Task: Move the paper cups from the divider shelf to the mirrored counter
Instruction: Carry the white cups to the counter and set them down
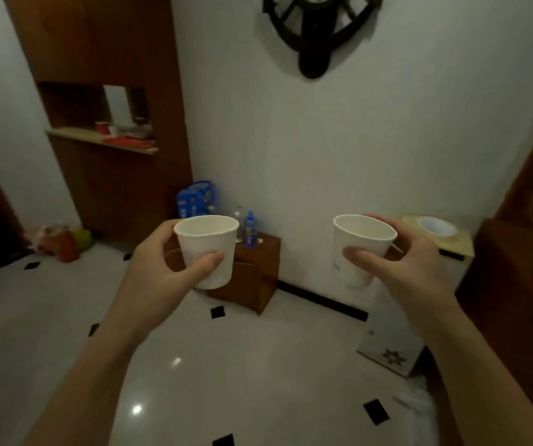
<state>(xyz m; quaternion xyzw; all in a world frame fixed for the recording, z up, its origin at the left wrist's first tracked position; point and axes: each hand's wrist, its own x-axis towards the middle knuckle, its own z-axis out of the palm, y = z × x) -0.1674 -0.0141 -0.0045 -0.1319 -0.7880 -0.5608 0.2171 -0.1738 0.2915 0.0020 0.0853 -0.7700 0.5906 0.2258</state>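
Note:
My left hand [165, 262] grips a white paper cup [208, 243], held upright in the air, thumb across its front. My right hand [400, 255] grips a second white paper cup [360, 241], tilted slightly, thumb on its front and fingers behind the rim. Both cups look empty. At the far left, a wooden cabinet has a recessed counter [75, 134] with a mirror [118, 104] behind it; small red items lie on that counter. Both hands are well away from it, over the open floor.
A low wooden stand [258, 278] with water bottles [249, 230] stands ahead by the white wall. A white water dispenser [432, 252] is at the right beside dark wooden furniture [522, 284]. Bags [62, 239] lie on the glossy tiled floor at the left. A dark clock [316, 30] hangs above.

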